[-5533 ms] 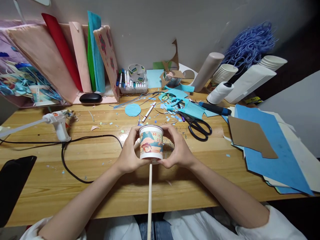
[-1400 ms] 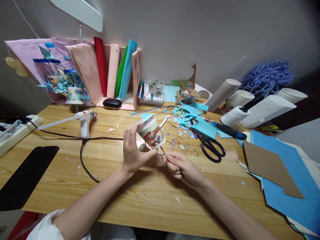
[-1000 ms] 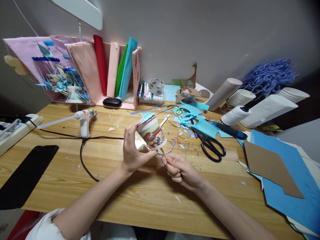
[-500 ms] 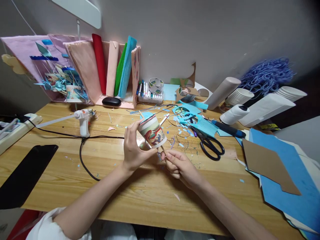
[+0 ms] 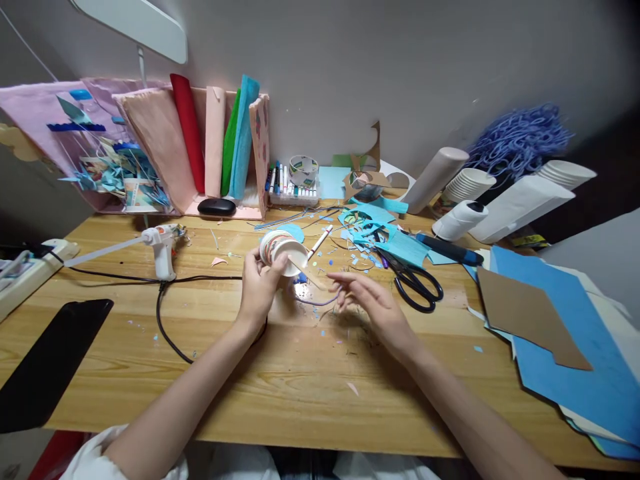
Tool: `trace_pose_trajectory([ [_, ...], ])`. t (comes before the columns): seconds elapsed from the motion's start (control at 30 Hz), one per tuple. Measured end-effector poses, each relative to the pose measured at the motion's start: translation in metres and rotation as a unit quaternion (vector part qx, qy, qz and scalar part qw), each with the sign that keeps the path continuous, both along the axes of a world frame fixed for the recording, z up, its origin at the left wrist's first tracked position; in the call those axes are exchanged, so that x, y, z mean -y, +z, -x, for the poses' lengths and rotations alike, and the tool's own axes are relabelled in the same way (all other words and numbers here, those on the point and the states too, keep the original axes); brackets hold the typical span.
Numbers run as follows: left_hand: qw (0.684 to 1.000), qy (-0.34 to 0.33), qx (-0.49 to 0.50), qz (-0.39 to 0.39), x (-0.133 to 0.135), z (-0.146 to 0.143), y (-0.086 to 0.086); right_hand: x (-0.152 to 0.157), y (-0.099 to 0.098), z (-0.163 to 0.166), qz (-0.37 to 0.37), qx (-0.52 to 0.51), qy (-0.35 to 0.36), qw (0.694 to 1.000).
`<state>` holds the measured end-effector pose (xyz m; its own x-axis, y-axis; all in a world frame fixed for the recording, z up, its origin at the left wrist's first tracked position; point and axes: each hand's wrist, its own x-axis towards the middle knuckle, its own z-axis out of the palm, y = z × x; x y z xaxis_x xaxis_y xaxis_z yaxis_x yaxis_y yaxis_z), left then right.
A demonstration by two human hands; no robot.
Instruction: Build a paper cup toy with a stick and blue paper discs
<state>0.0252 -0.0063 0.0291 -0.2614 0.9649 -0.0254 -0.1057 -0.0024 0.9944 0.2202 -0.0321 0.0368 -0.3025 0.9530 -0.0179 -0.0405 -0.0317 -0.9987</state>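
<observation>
A printed paper cup (image 5: 273, 245) lies tilted in my left hand (image 5: 261, 283), which grips it around the side. Its pale round end (image 5: 295, 257) faces right and toward me. A thin flat wooden stick (image 5: 311, 275) slants from that end down to the right. Just past the stick's tip is my right hand (image 5: 375, 308), fingers stretched and apart, with no object gripped. A purple cord (image 5: 320, 304) curves below the stick toward the right fingertips; whether they touch it I cannot tell. A white marker (image 5: 321, 241) lies behind the cup.
Black scissors (image 5: 420, 288) and cut blue paper (image 5: 407, 245) lie to the right. At left, a white glue gun (image 5: 163, 252) stands with its black cable (image 5: 165, 333) looping across the table. Stacked sheets (image 5: 560, 360) cover the right edge. A black phone-like slab (image 5: 55, 363) lies front left.
My left hand has turned the cup so its end faces me, shifting it left. My right hand has let go of the stick and moved right, fingers opening. The view has shifted slightly.
</observation>
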Motion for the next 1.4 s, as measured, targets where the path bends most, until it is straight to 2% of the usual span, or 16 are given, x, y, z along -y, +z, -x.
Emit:
trace_pose_trajectory([
  [0.03,0.997,-0.023,0.06,0.033,-0.001,0.0,0.003,-0.001,-0.003,0.002,-0.056,0.07,-0.035,0.995],
  [0.1,0.982,-0.078,0.156,0.066,-0.002,0.0,0.009,-0.002,-0.009,0.007,-0.119,0.174,-0.053,0.976],
  [0.23,0.945,-0.162,0.256,0.121,0.0,-0.001,0.02,-0.005,-0.015,0.021,-0.144,0.239,-0.002,0.96],
  [0.3,0.935,-0.176,0.271,0.147,0.002,-0.001,0.022,-0.006,-0.014,0.027,-0.123,0.217,0.009,0.968],
  [0.43,0.916,-0.221,0.295,0.158,0.003,-0.003,0.02,-0.007,-0.014,0.034,-0.03,0.107,0.03,0.993],
  [0.53,0.9,-0.249,0.308,0.181,0.004,-0.006,0.017,-0.005,-0.016,0.035,0.012,0.047,0.055,0.997],
  [0.63,0.888,-0.26,0.314,0.213,0.003,-0.006,0.016,-0.003,-0.015,0.033,0.033,0.022,0.081,0.996],
  [0.77,0.882,-0.239,0.327,0.242,-0.002,-0.002,0.015,-0.003,-0.011,0.024,0.022,0.016,0.108,0.994],
  [0.83,0.888,-0.22,0.329,0.235,-0.006,0.002,0.013,-0.006,-0.012,0.017,0.036,0.009,0.098,0.995],
  [0.93,0.902,-0.192,0.334,0.195,-0.007,0.006,0.011,-0.014,-0.018,0.008,0.06,-0.008,0.02,0.998],
  [1.0,0.905,-0.2,0.335,0.169,-0.006,0.006,0.011,-0.017,-0.021,0.003,0.047,-0.018,-0.03,0.998],
  [1.07,0.902,-0.227,0.328,0.166,-0.003,0.005,0.013,-0.017,-0.021,0.0,0.01,-0.022,-0.04,0.999],
  [1.23,0.897,-0.255,0.297,0.204,0.002,0.003,0.014,-0.006,-0.011,0.0,-0.08,0.029,0.052,0.995],
  [1.4,0.897,-0.285,0.245,0.232,0.002,0.001,0.01,0.004,-0.01,0.005,-0.103,0.063,0.084,0.989],
])
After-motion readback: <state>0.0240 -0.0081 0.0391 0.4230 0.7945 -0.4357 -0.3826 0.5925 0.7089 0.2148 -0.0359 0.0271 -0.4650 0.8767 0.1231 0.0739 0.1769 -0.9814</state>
